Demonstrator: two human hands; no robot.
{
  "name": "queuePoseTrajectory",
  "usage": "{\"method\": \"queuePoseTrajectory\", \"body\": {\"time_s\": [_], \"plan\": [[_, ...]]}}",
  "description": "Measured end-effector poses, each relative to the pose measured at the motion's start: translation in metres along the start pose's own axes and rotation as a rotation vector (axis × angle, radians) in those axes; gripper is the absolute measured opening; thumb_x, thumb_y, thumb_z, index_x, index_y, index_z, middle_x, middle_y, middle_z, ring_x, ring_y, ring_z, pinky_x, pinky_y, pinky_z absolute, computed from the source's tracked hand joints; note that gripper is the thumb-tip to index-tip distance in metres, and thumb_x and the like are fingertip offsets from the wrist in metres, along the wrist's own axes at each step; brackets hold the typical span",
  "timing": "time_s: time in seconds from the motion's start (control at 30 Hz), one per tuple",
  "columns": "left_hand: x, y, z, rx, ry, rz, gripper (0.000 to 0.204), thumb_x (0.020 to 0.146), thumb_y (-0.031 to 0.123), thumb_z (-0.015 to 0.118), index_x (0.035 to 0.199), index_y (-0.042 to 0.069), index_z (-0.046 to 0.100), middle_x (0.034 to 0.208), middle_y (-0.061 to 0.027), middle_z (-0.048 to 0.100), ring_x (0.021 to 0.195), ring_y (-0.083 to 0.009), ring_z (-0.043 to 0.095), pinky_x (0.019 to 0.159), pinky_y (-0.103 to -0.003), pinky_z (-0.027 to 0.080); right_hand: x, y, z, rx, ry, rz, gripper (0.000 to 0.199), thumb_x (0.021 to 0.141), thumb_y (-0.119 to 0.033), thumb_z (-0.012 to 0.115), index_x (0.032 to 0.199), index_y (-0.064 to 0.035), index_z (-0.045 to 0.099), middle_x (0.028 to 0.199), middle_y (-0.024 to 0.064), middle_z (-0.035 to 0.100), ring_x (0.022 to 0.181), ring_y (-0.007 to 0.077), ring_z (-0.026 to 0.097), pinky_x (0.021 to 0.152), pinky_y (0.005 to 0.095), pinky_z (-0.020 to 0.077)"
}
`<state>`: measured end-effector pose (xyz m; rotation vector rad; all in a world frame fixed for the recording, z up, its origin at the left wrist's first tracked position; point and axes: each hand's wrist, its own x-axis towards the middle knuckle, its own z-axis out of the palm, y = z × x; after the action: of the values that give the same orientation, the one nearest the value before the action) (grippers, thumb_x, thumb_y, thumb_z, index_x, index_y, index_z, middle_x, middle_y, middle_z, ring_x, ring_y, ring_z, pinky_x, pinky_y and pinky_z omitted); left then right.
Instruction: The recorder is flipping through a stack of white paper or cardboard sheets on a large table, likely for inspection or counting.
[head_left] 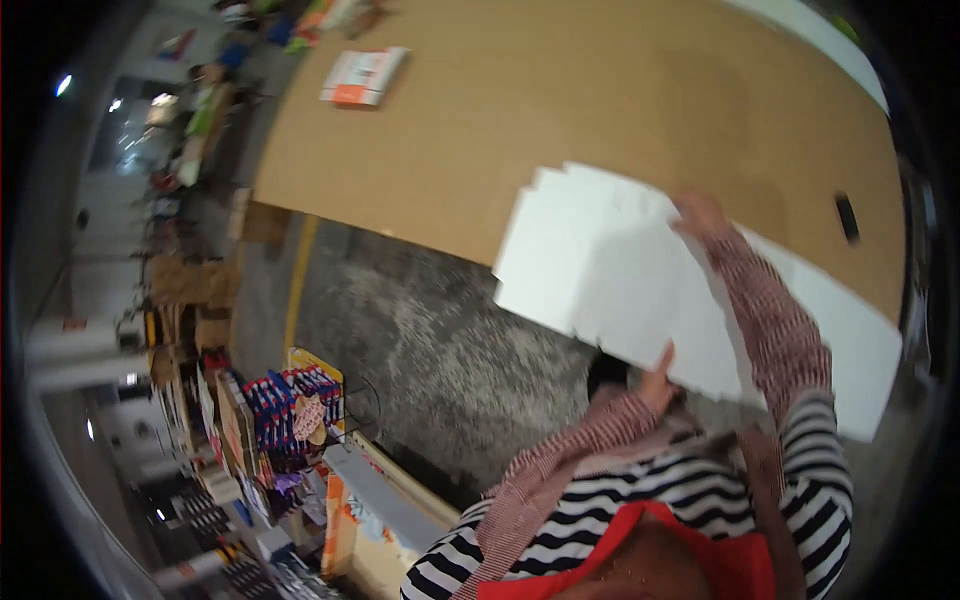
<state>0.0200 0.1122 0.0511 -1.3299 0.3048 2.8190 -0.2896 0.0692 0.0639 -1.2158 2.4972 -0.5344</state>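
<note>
A large flat white cardboard sheet (620,255) with notched corners at its left end lies across the near edge of the brown table and juts out over it toward me. My left hand (657,384) is closed on its near edge, thumb on top and the other fingers hidden underneath. At the far edge my right hand (702,214) is bent around the border, with the thumb side over the white surface; its fingers are somewhat blurred. The sheet stretches on to the right beneath my right forearm.
The brown tabletop (540,90) holds a white and orange packet (364,77) at the far left and a small black object (847,218) at the right. Grey floor (440,330) shows below. Stacked blue-and-red packs (290,410) and a cream bin (350,545) stand lower left.
</note>
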Motion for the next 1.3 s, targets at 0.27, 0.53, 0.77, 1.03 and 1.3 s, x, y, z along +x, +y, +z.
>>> {"method": "queuePoseTrajectory", "body": {"time_s": [0.27, 0.53, 0.77, 1.03, 1.3], "plan": [[-0.003, 0.011, -0.012, 0.108, -0.046, -0.139, 0.075, 0.089, 0.058, 0.059, 0.146, 0.015, 0.035, 0.136, -0.007, 0.051, 0.125, -0.0234, 0.051, 0.103, -0.048, 0.043, 0.066, -0.034, -0.021, 0.175, -0.248, 0.254, 0.066, 0.082, -0.056, 0.066, 0.117, -0.0002, 0.064, 0.115, 0.0242, 0.064, 0.11, 0.0363, 0.059, 0.096, 0.0419, 0.0463], [0.01, 0.006, -0.005, -0.156, -0.117, -0.068, 0.059, 0.095, 0.042, 0.059, 0.143, 0.013, 0.04, 0.139, -0.0066, 0.049, 0.127, -0.0236, 0.049, 0.105, -0.045, 0.043, 0.034, -0.069, 0.005, -0.034, -0.072, 0.257, 0.067, 0.082, -0.056, 0.066, 0.11, 0.0048, 0.065, 0.113, 0.0241, 0.065, 0.109, 0.0369, 0.06, 0.094, 0.043, 0.0477], [0.006, 0.006, -0.005, -0.176, -0.211, -0.051, 0.06, 0.097, 0.041, 0.056, 0.144, 0.009, 0.037, 0.142, -0.0071, 0.047, 0.131, -0.0229, 0.044, 0.111, -0.04, 0.037, 0.023, -0.064, -0.003, 0.087, -0.051, 0.151, 0.07, 0.083, -0.056, 0.062, 0.128, -0.0022, 0.056, 0.127, 0.0237, 0.058, 0.121, 0.0378, 0.053, 0.104, 0.0447, 0.0409], [-0.005, 0.006, 0.001, 0.067, -0.082, -0.285, 0.068, 0.087, 0.06, 0.06, 0.133, 0.011, 0.049, 0.126, -0.0093, 0.058, 0.116, -0.0256, 0.056, 0.102, -0.047, 0.044, -0.004, 0.018, -0.05, 0.157, -0.246, 0.518, 0.069, 0.09, -0.061, 0.046, 0.119, -0.0006, 0.063, 0.12, 0.0224, 0.063, 0.114, 0.0363, 0.059, 0.098, 0.0459, 0.0448], [0.017, -0.003, -0.017, -0.118, -0.194, -0.212, 0.063, 0.094, 0.044, 0.059, 0.143, 0.01, 0.04, 0.142, -0.0081, 0.047, 0.131, -0.0259, 0.045, 0.11, -0.045, 0.037, -0.013, 0.013, -0.031, 0.06, -0.148, 0.239, 0.06, 0.097, -0.05, 0.035, 0.125, -0.0027, 0.06, 0.126, 0.0216, 0.059, 0.119, 0.0367, 0.055, 0.105, 0.045, 0.0395]]}}
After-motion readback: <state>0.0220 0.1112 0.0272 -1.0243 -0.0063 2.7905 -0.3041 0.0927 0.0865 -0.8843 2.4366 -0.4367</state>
